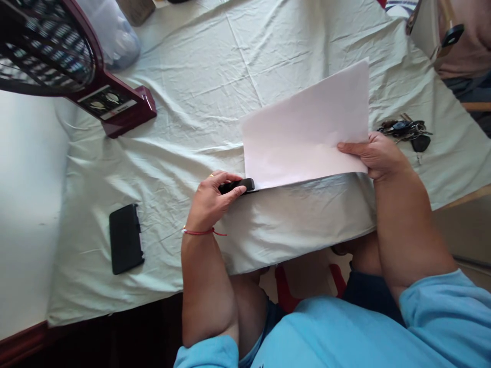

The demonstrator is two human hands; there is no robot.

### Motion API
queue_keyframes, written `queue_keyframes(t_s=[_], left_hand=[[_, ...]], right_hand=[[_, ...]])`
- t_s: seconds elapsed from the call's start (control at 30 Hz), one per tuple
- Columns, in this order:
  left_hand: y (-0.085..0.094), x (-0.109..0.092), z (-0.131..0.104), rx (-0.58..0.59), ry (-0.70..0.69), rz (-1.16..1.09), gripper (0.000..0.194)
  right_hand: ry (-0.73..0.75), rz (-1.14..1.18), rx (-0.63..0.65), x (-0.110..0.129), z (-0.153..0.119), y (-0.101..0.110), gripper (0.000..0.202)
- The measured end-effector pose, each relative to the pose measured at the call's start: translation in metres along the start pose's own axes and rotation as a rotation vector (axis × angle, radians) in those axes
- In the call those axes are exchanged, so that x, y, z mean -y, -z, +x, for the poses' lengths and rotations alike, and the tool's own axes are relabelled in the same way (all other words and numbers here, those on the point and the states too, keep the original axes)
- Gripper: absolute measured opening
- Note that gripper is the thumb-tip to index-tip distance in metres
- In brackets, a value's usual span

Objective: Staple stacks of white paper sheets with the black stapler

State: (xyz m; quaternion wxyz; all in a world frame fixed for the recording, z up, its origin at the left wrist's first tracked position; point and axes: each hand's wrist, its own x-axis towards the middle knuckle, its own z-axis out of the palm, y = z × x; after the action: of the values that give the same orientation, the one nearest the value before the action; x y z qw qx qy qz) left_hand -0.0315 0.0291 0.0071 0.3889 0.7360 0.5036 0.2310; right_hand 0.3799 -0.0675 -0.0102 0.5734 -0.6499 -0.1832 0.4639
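My left hand point(215, 197) is closed around a black stapler point(248, 184), its thumb along the near side and its fingers over the far side. The stapler's front end meets the lower left corner of the white paper point(303, 128); whether that corner sits between its jaws I cannot tell. My right hand point(378, 156) pinches the paper's lower right edge, thumb on top and the other fingers hidden beneath. Tilted over the tablecloth, the paper looks blank on its upper face. How many sheets there are is not clear.
A pale green cloth point(184, 128) covers the table. To the left lies a black phone case point(126, 239). A dark red racket-shaped device point(126, 110) and a clear plastic container point(111, 36) stand at the upper left. Keys point(406, 129) lie right of the paper. Another person point(466, 46) is at the upper right.
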Motion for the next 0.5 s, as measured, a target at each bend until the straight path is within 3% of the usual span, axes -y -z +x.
queue_keyframes(t_s=[0.27, 0.5], left_hand=[[-0.002, -0.003, 0.001, 0.005, -0.008, 0.044, 0.023], [0.006, -0.014, -0.005, 0.139, -0.036, -0.054, 0.025]], right_hand=[[-0.023, 0.008, -0.027, 0.002, -0.003, -0.006, 0.033], [0.077, 0.059, -0.013, -0.006, 0.006, 0.0, 0.041]])
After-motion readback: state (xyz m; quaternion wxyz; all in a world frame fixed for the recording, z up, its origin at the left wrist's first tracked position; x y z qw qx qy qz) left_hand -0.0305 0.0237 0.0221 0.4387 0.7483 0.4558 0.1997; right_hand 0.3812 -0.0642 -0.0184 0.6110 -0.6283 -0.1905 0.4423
